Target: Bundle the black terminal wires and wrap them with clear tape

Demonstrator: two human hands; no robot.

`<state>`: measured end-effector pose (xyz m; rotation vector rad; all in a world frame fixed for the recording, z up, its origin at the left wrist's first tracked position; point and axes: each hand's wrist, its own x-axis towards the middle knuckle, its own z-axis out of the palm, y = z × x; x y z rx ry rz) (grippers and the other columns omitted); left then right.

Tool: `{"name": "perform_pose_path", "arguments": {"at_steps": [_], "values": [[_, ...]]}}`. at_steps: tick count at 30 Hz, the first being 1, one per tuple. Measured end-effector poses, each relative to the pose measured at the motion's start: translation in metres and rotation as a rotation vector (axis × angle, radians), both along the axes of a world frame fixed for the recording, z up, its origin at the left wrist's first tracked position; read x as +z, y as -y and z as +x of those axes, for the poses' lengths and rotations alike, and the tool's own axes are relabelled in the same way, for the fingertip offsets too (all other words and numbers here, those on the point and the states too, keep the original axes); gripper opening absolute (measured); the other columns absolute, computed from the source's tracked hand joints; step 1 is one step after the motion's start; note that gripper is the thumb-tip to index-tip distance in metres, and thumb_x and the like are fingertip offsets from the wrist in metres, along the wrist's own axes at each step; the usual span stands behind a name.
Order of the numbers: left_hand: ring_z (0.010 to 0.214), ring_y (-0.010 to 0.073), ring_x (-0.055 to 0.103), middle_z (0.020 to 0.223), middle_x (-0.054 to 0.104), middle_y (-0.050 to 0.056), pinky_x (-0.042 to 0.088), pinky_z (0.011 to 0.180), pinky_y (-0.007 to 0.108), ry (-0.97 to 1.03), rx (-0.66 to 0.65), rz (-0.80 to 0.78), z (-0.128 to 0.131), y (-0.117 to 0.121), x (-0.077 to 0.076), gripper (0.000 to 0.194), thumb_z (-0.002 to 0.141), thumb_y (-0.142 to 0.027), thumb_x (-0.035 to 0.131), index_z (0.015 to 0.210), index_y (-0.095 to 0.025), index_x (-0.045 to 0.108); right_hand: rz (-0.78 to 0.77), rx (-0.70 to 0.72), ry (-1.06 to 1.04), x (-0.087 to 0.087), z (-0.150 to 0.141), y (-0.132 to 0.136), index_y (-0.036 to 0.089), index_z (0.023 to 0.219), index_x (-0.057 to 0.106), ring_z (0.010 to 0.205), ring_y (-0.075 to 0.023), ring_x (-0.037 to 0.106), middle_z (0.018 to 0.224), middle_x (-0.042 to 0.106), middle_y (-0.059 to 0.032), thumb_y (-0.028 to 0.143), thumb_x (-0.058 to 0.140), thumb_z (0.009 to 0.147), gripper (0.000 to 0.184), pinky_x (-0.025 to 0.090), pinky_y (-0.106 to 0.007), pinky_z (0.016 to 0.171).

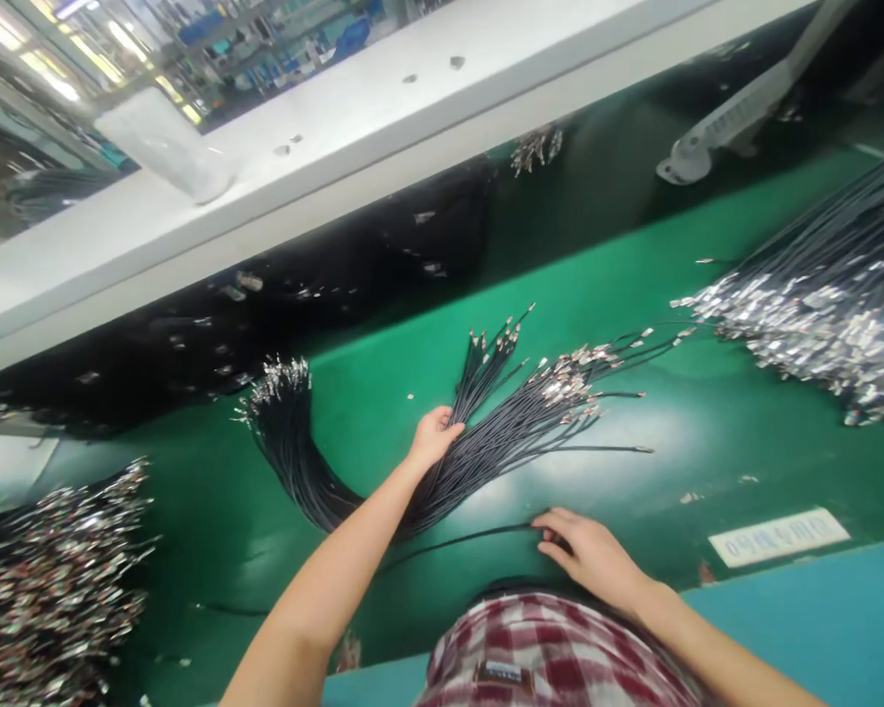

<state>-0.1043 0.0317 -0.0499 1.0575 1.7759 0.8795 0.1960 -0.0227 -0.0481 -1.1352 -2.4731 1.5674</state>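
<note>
A thick bundle of thin black cables point(449, 491) with shiny metal ends lies curved across the green tabletop. My left hand point(434, 438) is closed around a small group of these cables, splitting it off from the rest of the bundle. Bare ends of that group fan out above the hand. Nearer my body, my right hand point(585, 552) pinches one end of a single black cable point(478, 536) between thumb and fingers. That cable runs left, and its other part passes behind my left forearm.
Large piles of similar cables lie at the right point(840, 304) and left point(51, 579). A white shelf edge point(354, 128) crosses above the table, with dark cable heaps point(192, 324) beneath it. A white label point(779, 537) sticks near the front edge.
</note>
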Motion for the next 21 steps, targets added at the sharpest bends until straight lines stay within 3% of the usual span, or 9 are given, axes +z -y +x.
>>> {"name": "perform_pose_path", "arguments": {"at_steps": [4,8,11,14,17,21], "values": [[0.059,0.0117,0.056,0.072,0.063,0.0,0.048,0.059,0.027,0.135,0.047,0.187,-0.009,0.006,0.034,0.021,0.069,-0.025,0.073,0.085,-0.019,0.062,-0.048,-0.04,-0.044,0.002,0.004,0.0,0.025,0.113,0.064,0.091,-0.0222,0.066,0.107,0.068,-0.0066,0.03,0.048,0.093,0.026,0.05,-0.035,0.082],[0.061,0.0089,0.055,0.074,0.06,-0.003,0.047,0.062,0.024,0.095,0.161,0.317,-0.027,0.0,0.073,0.027,0.07,-0.027,0.075,0.092,-0.019,0.06,-0.049,-0.027,-0.057,0.005,0.003,-0.009,0.024,0.113,0.065,0.088,-0.0217,0.066,0.105,0.068,-0.0069,0.03,0.05,0.093,0.026,0.05,-0.033,0.08],[0.061,0.0081,0.056,0.078,0.061,-0.002,0.047,0.062,0.022,0.036,0.244,0.467,-0.041,-0.015,0.09,0.03,0.069,-0.027,0.077,0.092,-0.016,0.06,-0.029,-0.009,-0.049,0.008,-0.002,-0.017,0.023,0.114,0.065,0.086,-0.0209,0.066,0.108,0.068,-0.0068,0.03,0.05,0.093,0.027,0.05,-0.032,0.079],[0.06,0.008,0.055,0.08,0.061,-0.001,0.046,0.059,0.022,-0.037,0.318,0.536,-0.056,-0.037,0.083,0.03,0.069,-0.026,0.075,0.092,-0.016,0.059,0.016,0.015,-0.03,0.009,-0.011,-0.027,0.024,0.113,0.066,0.085,-0.0204,0.066,0.108,0.068,-0.0061,0.03,0.051,0.093,0.026,0.049,-0.033,0.079],[0.058,0.0094,0.053,0.076,0.058,-0.001,0.045,0.058,0.023,-0.164,0.342,0.437,-0.07,-0.059,0.062,0.022,0.074,-0.021,0.069,0.091,-0.015,0.057,0.062,0.02,-0.022,0.01,-0.025,-0.036,0.024,0.113,0.066,0.085,-0.0202,0.066,0.109,0.068,-0.0063,0.028,0.051,0.092,0.026,0.049,-0.033,0.079],[0.076,0.0169,0.056,0.087,0.059,0.007,0.047,0.076,0.034,-0.506,0.11,0.278,-0.061,-0.062,0.049,0.025,0.076,-0.015,0.069,0.097,-0.012,0.057,0.077,-0.002,-0.028,0.013,-0.036,-0.041,0.023,0.114,0.066,0.083,-0.0193,0.065,0.105,0.069,-0.0064,0.024,0.053,0.09,0.027,0.048,-0.033,0.078]]}}
